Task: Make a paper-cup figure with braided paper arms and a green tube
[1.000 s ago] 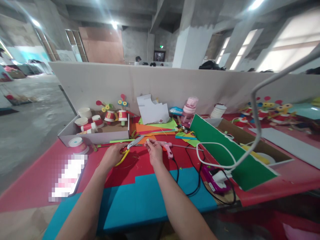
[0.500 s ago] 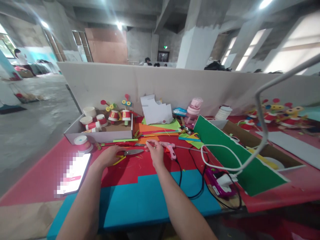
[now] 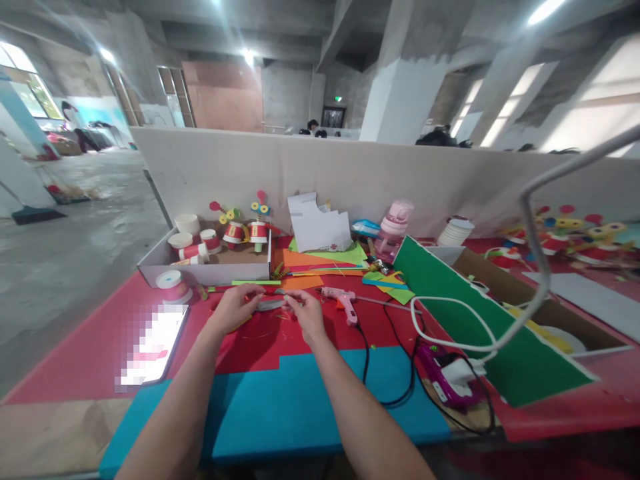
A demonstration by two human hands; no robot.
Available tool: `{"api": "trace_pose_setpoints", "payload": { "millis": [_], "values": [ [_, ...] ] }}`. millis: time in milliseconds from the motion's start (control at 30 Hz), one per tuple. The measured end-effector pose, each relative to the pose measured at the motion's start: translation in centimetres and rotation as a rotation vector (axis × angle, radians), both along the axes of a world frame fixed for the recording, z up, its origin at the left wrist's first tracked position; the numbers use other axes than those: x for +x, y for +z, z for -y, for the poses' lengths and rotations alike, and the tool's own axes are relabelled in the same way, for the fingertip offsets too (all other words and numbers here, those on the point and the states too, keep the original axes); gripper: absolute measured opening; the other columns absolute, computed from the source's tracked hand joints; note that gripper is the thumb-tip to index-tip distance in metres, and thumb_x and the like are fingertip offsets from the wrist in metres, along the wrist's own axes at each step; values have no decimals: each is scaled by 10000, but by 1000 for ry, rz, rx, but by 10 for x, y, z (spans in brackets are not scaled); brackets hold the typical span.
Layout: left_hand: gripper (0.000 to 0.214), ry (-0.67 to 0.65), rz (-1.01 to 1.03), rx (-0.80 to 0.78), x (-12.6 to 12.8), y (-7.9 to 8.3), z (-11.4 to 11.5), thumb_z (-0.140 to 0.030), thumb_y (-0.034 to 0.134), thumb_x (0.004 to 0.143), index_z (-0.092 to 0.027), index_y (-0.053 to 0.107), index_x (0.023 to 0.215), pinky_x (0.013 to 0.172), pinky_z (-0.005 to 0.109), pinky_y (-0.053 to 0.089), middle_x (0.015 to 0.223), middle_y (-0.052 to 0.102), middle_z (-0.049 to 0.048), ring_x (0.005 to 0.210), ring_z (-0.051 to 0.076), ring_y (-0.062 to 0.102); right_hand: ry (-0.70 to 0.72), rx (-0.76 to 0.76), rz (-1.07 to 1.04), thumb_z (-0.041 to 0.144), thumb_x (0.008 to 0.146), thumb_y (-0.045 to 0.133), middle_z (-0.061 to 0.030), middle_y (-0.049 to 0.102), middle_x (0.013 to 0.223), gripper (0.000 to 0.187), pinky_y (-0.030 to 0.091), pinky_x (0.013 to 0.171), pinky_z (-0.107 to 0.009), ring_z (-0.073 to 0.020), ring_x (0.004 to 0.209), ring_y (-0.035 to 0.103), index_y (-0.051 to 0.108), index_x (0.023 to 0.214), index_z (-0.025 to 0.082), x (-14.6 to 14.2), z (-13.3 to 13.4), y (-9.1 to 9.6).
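Observation:
My left hand (image 3: 238, 307) hovers over a pair of scissors (image 3: 271, 305) with yellow handles, its fingers and thumb curled together. Whatever small thing may be between them is hidden. The scissors lie on the red table cover, blades pointing right, handles mostly under my left hand. Facing it, my right hand (image 3: 306, 312) is closed in a pinch by the blade tips; what it pinches is too small to make out. Right of that hand lies a pink glue gun (image 3: 343, 301) with a grey glue stick in its back.
A white box (image 3: 215, 272) at back left holds paper cups and cup figures. A lit phone (image 3: 163, 350) lies at left. Coloured paper (image 3: 300, 281) lies ahead. A green panel (image 3: 480, 333), purple power strip (image 3: 445, 377) and white cable (image 3: 450, 300) occupy the right side.
My left hand has moved right and over the scissors, toward my right hand. My right hand has come slightly left and lower, so the two are closer. The view has shifted a little.

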State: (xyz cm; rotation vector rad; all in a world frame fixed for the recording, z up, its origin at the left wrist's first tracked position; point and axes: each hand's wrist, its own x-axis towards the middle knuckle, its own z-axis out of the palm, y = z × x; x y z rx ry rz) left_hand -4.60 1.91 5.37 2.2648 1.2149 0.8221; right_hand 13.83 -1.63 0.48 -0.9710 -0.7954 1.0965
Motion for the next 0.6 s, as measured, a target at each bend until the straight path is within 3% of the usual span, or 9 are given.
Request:
{"api": "trace_pose_setpoints", "payload": {
  "millis": [100, 200, 400, 600],
  "values": [
    [373, -115, 244, -236, 21, -10, 5, -406, 568, 825, -142, 654, 1073, 735, 287, 507, 919, 732, 79, 813, 196, 669, 28, 77, 34, 270, 659, 741, 17, 682, 741, 211, 560, 623, -236, -117, 631, 649, 685, 842, 182, -5, 2, 1],
    [374, -135, 386, -327, 33, -20, 6, -404, 645, 773, -127, 666, 1024, 721, 282, 506, 887, 734, 81, 795, 190, 669, 16, 113, 74, 234, 645, 744, 24, 663, 743, 190, 557, 626, -223, -117, 658, 637, 658, 809, 191, -6, 3, 4],
    [310, -59, 435, -355, 35, -32, 2, -382, 679, 740, -136, 717, 925, 652, 258, 492, 869, 742, 76, 742, 179, 660, 75, 95, 168, 208, 640, 740, 27, 645, 700, 189, 529, 600, -205, -117, 650, 620, 633, 795, 196, -3, 5, 5],
    [244, 24, 501, -266, 41, -41, 0, -354, 659, 745, -143, 725, 850, 586, 233, 444, 717, 707, 39, 636, 150, 607, 94, 40, 207, 334, 676, 719, 7, 651, 693, 195, 524, 594, -263, -139, 606, 608, 651, 787, 189, -1, 1, -3]
  ]
}}
